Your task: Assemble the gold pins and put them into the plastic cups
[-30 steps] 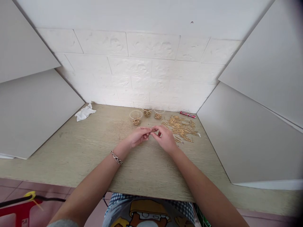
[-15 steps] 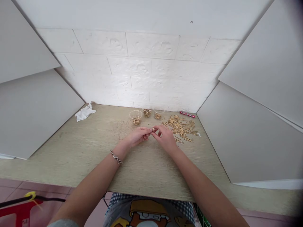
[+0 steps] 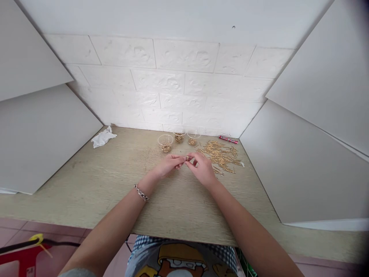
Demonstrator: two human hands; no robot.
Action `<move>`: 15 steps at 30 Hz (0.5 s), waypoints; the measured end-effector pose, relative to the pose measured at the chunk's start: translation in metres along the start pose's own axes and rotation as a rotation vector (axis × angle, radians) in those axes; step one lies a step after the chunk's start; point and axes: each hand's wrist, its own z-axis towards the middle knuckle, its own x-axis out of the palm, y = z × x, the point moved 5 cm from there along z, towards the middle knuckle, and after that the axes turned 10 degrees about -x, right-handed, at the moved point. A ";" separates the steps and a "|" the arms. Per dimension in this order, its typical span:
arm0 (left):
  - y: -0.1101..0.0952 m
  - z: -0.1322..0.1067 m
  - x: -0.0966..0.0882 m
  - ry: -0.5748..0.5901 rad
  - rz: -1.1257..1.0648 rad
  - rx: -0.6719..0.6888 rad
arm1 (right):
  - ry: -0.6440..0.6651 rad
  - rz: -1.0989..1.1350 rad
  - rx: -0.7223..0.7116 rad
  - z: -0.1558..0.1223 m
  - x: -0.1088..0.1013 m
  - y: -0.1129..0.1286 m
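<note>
Over the middle of the table (image 3: 184, 207), my left hand (image 3: 169, 165) and my right hand (image 3: 200, 167) meet at the fingertips. Both pinch a small gold-coloured metal piece (image 3: 188, 158), largely hidden by the fingers; its exact kind is too small to make out. Just right of my right hand lies a spread-out pile of thin gold-coloured metal rods (image 3: 217, 156). Behind my hands stand clear plastic cups with small gold-coloured pieces: a left cup (image 3: 165, 144), a middle cup (image 3: 179, 137) and a right cup (image 3: 192, 141).
A crumpled white tissue (image 3: 104, 137) lies at the back left. A red tube-like item (image 3: 228, 139) rests at the back right. Tiny gold-coloured bits (image 3: 150, 154) are scattered left of the cups. A white brick-patterned wall (image 3: 184, 84) and grey side panels (image 3: 314, 165) enclose the table.
My pinched fingertips have shifted very slightly to the right, and the gold-coloured piece between them sits at a different angle. The cups and rods have not moved.
</note>
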 end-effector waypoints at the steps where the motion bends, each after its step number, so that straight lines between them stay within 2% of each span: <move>1: -0.001 0.000 -0.001 -0.009 0.066 0.023 | 0.005 -0.003 0.001 0.000 0.000 0.000; 11: -0.017 -0.010 0.002 -0.133 0.567 0.230 | 0.063 -0.078 -0.051 -0.001 0.005 -0.003; 15: -0.023 -0.014 0.004 -0.184 0.689 0.310 | 0.052 -0.091 -0.035 -0.002 0.005 -0.003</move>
